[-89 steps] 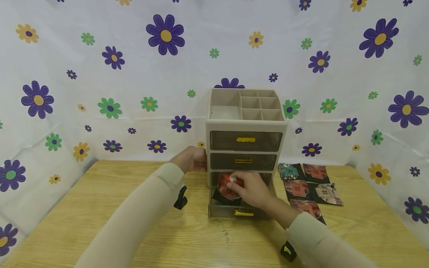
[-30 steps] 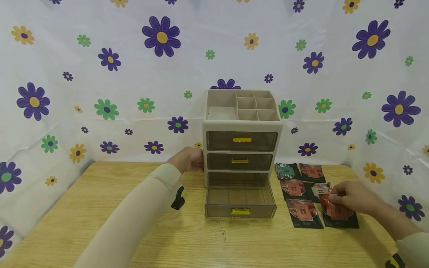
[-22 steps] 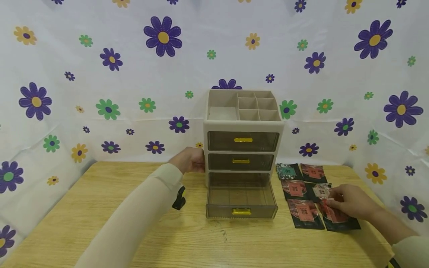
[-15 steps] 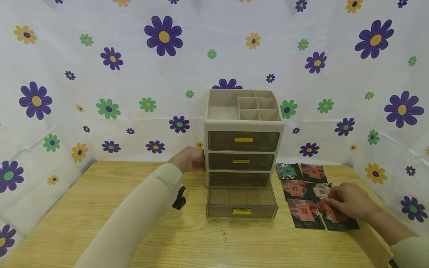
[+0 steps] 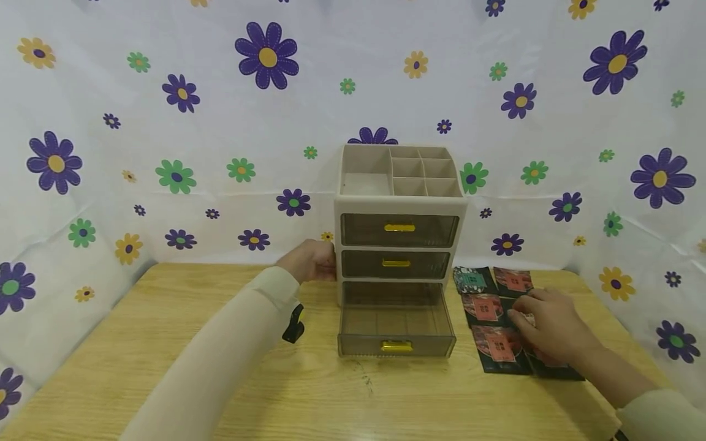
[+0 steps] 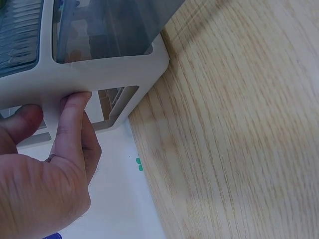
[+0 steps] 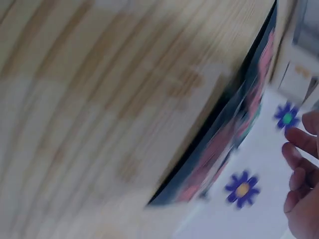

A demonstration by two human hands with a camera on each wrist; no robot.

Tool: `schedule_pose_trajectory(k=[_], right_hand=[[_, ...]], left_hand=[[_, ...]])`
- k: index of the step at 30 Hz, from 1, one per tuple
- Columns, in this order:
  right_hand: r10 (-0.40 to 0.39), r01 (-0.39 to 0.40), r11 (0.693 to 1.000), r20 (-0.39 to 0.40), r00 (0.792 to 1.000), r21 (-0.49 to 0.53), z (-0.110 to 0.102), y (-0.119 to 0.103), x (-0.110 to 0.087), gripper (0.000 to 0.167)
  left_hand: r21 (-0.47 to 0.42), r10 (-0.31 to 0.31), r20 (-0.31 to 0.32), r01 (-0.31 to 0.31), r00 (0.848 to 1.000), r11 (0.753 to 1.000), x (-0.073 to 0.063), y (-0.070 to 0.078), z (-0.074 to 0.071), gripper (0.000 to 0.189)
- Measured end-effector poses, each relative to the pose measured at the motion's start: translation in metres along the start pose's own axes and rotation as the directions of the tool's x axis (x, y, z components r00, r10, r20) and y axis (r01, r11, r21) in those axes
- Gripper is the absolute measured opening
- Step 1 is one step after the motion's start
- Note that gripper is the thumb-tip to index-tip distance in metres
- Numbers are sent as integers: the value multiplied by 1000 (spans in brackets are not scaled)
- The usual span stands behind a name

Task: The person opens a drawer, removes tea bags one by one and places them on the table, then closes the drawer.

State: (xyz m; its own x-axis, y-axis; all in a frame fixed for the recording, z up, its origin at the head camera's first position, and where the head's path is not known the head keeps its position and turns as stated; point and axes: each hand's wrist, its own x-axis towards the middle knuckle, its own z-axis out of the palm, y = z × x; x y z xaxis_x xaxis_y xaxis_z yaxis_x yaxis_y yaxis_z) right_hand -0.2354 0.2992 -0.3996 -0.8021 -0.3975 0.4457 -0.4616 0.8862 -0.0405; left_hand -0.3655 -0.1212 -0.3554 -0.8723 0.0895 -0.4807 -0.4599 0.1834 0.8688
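A beige desktop drawer organizer point(image 5: 401, 206) stands at the back of the table, its lowest drawer point(image 5: 361, 348) pulled out. At its left side my left hand point(image 5: 311, 260) grips it; in the left wrist view, thumb and fingers curl round a post of the side frame point(image 6: 104, 74). My right hand point(image 5: 554, 324) hovers over flat sachets with nothing between its loosely bent fingers. It partly covers the front right sachet point(image 5: 559, 371). To its left lies a red and black sachet point(image 5: 499, 350). The right wrist view shows blurred sachets point(image 7: 209, 154) near that hand.
More sachets lie in rows behind, among them a green one point(image 5: 473, 281) and a red one point(image 5: 514, 282). Two upper drawers point(image 5: 399, 240) are closed. A flower-print cloth point(image 5: 215, 122) hangs behind the wooden table point(image 5: 331, 398).
My right hand has carried a red sachet from the lowest drawer to the front right of the rows, let go of it and shifted left. My left hand has kept its grip.
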Motion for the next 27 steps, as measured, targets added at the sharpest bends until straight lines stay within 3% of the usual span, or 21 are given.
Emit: schedule_pose_trajectory(k=[2, 4, 8, 11, 15, 21, 27], right_hand=[[-80, 81, 997, -76, 994, 5, 1, -15, 6, 5], [-156, 159, 987, -158, 975, 5, 2, -30, 11, 6], [-305, 322, 947, -298, 905, 10, 2, -62, 21, 34], [-396, 429, 903, -338, 854, 26, 4, -85, 26, 47], [-480, 526, 849, -337, 810, 55, 9, -108, 26, 40], [-516, 558, 829, -332, 789, 36, 18, -124, 27, 24], [-536, 561, 828, -317, 782, -18, 23, -133, 34, 36]], left_hand=[[-1, 1, -3, -1, 1000, 1000, -1, 1, -1, 14], [-7, -1, -15, 1, 1000, 1000, -1, 1, 0, 13], [-8, -5, -22, 5, 1000, 1000, -1, 1, 1, 18], [-12, -8, -35, 8, 999, 1000, -1, 1, 2, 26], [-16, -10, -48, 9, 999, 1000, -1, 1, 1, 32], [-14, -12, -43, 11, 999, 1000, 1, 0, 0, 25], [-13, -8, -38, 7, 999, 1000, 0, 0, -2, 24]])
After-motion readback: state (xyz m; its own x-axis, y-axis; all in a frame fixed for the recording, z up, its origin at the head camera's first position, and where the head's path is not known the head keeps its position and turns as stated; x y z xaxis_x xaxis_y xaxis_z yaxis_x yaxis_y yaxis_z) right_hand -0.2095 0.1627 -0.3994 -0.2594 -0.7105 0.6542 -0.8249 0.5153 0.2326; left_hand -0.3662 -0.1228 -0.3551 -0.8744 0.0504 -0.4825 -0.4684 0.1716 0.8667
